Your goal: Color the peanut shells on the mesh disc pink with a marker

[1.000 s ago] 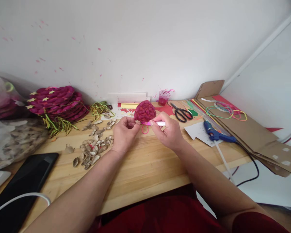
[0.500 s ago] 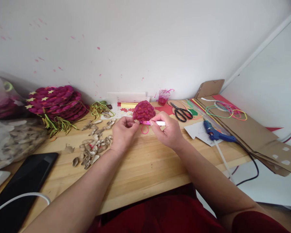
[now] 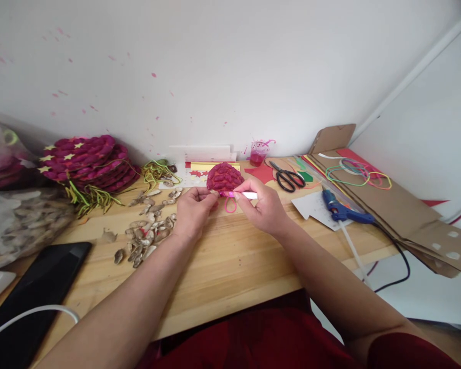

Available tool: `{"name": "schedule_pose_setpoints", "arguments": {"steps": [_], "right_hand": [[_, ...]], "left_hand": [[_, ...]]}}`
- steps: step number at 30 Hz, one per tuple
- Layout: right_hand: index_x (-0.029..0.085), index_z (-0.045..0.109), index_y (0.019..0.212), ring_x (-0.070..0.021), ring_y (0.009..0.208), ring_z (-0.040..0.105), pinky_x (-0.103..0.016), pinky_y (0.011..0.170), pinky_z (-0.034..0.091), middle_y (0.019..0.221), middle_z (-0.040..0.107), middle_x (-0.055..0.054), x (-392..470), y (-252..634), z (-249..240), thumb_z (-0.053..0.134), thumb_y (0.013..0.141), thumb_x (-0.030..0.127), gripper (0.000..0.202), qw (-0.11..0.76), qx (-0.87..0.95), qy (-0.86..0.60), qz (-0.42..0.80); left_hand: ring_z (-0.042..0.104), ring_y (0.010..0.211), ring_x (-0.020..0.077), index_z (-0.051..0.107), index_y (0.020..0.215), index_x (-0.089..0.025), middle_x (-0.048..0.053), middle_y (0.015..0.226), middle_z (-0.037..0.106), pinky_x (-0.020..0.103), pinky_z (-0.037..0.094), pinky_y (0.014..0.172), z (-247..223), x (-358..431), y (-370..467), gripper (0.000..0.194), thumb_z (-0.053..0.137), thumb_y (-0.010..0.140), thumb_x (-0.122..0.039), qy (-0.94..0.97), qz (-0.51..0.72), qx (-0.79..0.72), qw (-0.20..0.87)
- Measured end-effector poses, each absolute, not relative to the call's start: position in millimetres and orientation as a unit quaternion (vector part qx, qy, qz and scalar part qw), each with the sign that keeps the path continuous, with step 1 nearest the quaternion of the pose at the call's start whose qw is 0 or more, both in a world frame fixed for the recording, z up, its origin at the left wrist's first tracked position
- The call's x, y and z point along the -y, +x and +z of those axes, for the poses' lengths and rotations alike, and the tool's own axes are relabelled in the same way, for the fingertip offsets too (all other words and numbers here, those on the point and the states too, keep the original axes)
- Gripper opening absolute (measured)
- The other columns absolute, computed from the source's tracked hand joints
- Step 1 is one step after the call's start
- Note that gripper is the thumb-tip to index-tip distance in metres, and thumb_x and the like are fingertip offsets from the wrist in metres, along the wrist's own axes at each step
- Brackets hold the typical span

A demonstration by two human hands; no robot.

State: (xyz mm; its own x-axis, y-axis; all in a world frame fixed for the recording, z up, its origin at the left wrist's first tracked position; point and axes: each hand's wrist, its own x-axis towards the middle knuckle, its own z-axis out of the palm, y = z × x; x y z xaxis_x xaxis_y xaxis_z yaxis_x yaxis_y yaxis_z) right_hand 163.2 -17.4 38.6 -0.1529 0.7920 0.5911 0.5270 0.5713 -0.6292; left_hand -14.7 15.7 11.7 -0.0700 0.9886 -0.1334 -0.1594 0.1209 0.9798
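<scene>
A magenta half-round piece [image 3: 225,177], covered in bumpy shell shapes, stands tilted in the middle of the table. My left hand [image 3: 194,211] pinches its lower left edge between thumb and fingers. In my right hand [image 3: 262,206] is a white pen-like tool [image 3: 249,195] with a pink front end, held against the piece's lower edge. Whether it is a marker or a brush I cannot make out. Below that edge, between the hands, hangs a pink cord loop [image 3: 230,205]. The fingers hide part of the lower edge.
Loose peanut shells [image 3: 149,237] lie left of my hands, before stacked magenta pieces [image 3: 88,161] with yellow stars. A black phone [image 3: 42,292] is at lower left. Scissors [image 3: 288,178], a cup of pink paint [image 3: 258,154], a blue glue gun [image 3: 343,211] and cardboard [image 3: 392,207] occupy the right.
The piece has tipped slightly and shifted a little left and down. Both hands have moved slightly left, the right one still holding the white tool at its edge.
</scene>
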Motion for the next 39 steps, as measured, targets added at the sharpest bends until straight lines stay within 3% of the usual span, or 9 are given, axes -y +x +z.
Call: {"name": "schedule_pose_setpoints", "arguments": {"steps": [25,39], "right_hand": [[0.022,0.066,0.091,-0.0153,0.077,0.067,-0.03,0.072,0.049,0.084,0.074,-0.001,17.0,162.6,38.3,0.063,0.097,0.024,0.007,0.469,0.768,-0.416,0.133],[0.022,0.066,0.093,-0.016,0.079,0.067,-0.031,0.073,0.05,0.087,0.074,-0.002,15.0,168.2,38.6,0.064,0.098,0.024,0.006,0.469,0.765,-0.422,0.132]], "left_hand": [[0.063,0.053,0.0132,0.061,0.07,-0.017,-0.001,0.059,0.068,0.026,0.053,0.057,22.1,-14.1,-15.2,0.036,0.086,0.049,-0.03,0.309,0.545,-0.498,0.6],[0.063,0.053,0.0119,0.061,0.067,-0.015,0.002,0.058,0.068,0.025,0.061,0.058,25.3,-17.6,-17.3,0.017,0.078,0.065,-0.012,0.245,0.542,-0.48,0.644]]}}
